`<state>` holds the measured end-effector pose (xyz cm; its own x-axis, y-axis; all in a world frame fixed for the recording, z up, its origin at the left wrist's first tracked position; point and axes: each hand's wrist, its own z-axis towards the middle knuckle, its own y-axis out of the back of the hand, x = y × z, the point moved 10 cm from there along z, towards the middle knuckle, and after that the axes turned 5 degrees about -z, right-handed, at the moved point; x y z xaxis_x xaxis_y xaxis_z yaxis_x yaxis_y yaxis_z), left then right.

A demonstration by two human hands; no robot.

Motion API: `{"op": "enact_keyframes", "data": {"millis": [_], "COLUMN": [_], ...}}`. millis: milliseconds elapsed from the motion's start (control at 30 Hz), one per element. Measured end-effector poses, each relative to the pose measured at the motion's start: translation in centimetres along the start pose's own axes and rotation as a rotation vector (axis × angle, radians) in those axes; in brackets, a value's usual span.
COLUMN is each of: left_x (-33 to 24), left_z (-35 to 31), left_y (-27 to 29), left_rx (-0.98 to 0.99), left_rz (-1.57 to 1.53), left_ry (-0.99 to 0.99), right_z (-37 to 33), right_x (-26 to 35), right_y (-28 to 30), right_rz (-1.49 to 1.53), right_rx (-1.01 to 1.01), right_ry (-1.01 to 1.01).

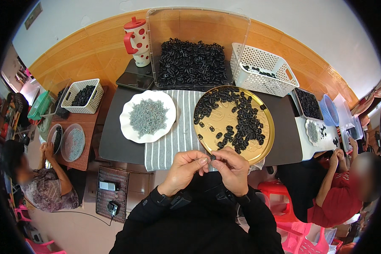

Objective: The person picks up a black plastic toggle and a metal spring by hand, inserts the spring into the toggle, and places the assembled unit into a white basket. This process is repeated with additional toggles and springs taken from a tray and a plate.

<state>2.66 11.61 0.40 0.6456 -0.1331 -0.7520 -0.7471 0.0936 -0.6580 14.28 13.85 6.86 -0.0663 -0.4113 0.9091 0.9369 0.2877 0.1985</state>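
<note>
My left hand (184, 170) and my right hand (233, 170) meet fingertip to fingertip at the table's near edge. Between the right thumb and fingers is a small black plastic piece (213, 157), mostly covered. The left thumb and forefinger are pinched close beside it; whatever they hold is hidden. Beyond the right hand lies a round gold tray (260, 154) with many black oval two-holed plastic pieces (246, 122) on it. To the left, a white scalloped plate (127, 122) carries a heap of small grey screws (147, 117). A grey-and-white striped cloth (165, 148) lies under both.
A clear bin (199, 17) heaped with black pieces stands at the back, between a red-dotted tumbler (140, 46) and a white perforated basket (258, 82). A dark scale-like device (133, 79) sits back left. Two people (46, 184) (340, 184) work at side tables.
</note>
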Motion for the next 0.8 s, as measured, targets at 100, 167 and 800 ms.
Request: {"op": "enact_keyframes", "data": {"millis": [100, 167, 800], "left_x": [0.1, -0.2, -0.8], "left_z": [0.0, -0.1, -1.2], "left_y": [0.1, 0.0, -0.4], "left_rx": [-0.003, 0.004, -0.038], "left_rz": [0.009, 0.051, 0.319], "left_ry": [0.010, -0.024, -0.062], "right_z": [0.1, 0.0, -0.7], "right_x": [0.5, 0.5, 3.0], "right_y": [-0.3, -0.3, -1.6], "right_rz": [-0.029, -0.030, -0.258], "right_rx": [0.036, 0.036, 0.138], "right_ry": [0.037, 0.042, 0.243]}}
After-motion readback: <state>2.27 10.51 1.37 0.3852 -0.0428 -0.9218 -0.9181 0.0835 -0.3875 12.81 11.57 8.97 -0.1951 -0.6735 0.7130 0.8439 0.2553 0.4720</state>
